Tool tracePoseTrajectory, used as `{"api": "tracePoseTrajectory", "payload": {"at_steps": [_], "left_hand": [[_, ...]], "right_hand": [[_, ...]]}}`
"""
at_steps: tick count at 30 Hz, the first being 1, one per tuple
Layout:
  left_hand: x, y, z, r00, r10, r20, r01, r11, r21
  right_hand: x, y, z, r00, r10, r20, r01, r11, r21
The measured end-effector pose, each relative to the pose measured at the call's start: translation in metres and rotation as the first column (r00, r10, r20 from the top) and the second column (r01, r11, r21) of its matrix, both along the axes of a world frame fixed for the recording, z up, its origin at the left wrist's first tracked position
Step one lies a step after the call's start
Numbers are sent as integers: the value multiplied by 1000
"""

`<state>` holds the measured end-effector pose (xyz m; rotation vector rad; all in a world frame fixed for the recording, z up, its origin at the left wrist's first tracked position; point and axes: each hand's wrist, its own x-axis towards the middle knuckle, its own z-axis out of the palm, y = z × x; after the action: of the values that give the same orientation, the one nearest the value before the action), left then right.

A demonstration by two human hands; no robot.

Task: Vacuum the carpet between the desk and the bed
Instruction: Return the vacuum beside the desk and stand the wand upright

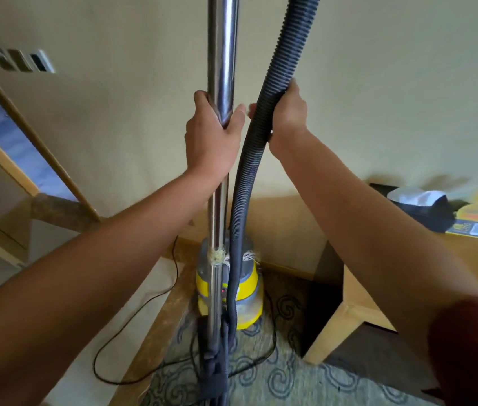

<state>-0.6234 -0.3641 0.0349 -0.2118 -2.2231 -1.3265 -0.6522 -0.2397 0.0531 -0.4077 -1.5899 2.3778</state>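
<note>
The left hand [213, 133] wraps the chrome wand [222, 54], held upright; the right hand [286, 112], at its 3 o'clock, grips the ribbed black hose [278, 68], likely keeping it untangled. Below at 6 o'clock, the yellow canister [246, 291] stands on patterned carpet [276, 376], beside the bench [358, 300].

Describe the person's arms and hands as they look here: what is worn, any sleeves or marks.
Both forearms are bare from wrist to elbow. The left hand and right hand wear no gloves, and no rings, watch or bands show. A dark red sleeve covers the right upper arm at the frame's lower right corner. No sleeve shows on the left arm within the picture.
</note>
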Motion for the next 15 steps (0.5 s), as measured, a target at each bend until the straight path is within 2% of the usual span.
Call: {"api": "tracePoseTrajectory", "payload": {"at_steps": [6,11,15], "left_hand": [[-12,53,13,997,20,68,-27,996,89],[-22,83,-1,993,-96,74,88,991,104],[-38,93,-15,975,-183,124,158,969,189]], "right_hand": [[-17,41,6,999,-35,28,29,976,214],[-20,62,-12,984,180,2,-176,955,237],[-22,69,-23,954,299,-34,-277,917,288]]}}
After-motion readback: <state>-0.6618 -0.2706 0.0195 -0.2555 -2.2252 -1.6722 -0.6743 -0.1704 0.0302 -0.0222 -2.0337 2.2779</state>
